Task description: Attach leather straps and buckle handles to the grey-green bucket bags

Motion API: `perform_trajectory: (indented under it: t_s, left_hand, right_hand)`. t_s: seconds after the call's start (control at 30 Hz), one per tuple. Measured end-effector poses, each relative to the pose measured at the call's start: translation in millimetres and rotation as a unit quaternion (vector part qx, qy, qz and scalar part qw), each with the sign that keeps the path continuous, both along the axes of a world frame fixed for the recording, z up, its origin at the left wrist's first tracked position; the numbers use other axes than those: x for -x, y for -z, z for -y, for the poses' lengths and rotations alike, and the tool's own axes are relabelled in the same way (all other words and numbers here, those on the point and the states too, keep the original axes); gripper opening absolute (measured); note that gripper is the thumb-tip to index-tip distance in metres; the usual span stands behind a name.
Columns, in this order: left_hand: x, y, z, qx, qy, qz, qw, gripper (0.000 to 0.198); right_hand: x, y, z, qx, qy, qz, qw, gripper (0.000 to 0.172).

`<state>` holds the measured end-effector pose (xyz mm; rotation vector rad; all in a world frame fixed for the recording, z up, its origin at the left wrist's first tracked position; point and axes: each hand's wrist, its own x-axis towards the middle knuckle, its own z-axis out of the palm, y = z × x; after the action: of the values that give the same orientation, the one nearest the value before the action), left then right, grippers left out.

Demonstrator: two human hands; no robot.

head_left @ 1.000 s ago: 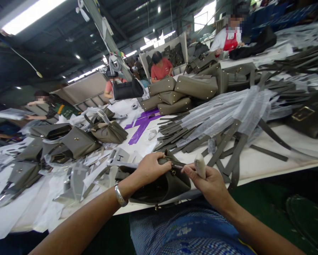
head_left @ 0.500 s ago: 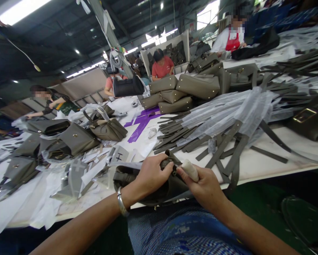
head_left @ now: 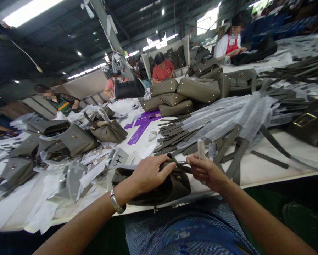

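An olive-brown handbag (head_left: 174, 189) rests at the table's front edge, directly before me. My left hand (head_left: 150, 172) is closed on its upper part, the thumb pressing near a strap end. My right hand (head_left: 208, 171) is wrapped around a tool with a pale handle (head_left: 201, 150), which stands up out of the fist. A thin metal shaft (head_left: 182, 162) points left from the right fingers toward the bag's strap by my left thumb. The shaft's tip is too small to make out. Part of the bag is hidden under my left hand.
Loose straps (head_left: 228, 152), partly wrapped in plastic, lie to the right. Finished-looking bags (head_left: 198, 88) are piled behind; more bags (head_left: 79, 140) and grey wrapped pieces (head_left: 73, 180) lie left. Purple tape (head_left: 140, 127) marks the table (head_left: 270, 173). Several co-workers sit beyond.
My right hand has drawn right, away from my left hand. The tool's handle has swung upright and its metal shaft now shows. My left hand stays on the bag.
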<state>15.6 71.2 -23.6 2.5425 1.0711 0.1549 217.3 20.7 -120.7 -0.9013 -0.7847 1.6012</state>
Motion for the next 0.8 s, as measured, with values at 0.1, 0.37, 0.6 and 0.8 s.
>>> perform_trajectory:
  t_s: [0.1,0.37,0.6,0.8]
  left_hand:
    - [24,-18.1,-16,-0.028,-0.043,0.039,0.998,0.041]
    - [165,-28.2,-47,-0.072,-0.188,0.020,0.979,0.041]
    - [216,21.8,-38,-0.058,-0.232,-0.070,0.969,0.052]
    - [202,32.8,-48,-0.156,-0.295,-0.055,0.941,0.025]
  right_hand:
    - [-26,8.0,-31,-0.050,0.145,0.183,0.971,0.034]
    - [-66,19.1,-109,-0.215,0.034,0.734,0.643,0.044]
    - [25,-61.7,-118,-0.368,-0.114,0.570,0.726,0.040]
    - [116,-101.6,-126,-0.387,-0.221,0.529,0.722,0.041]
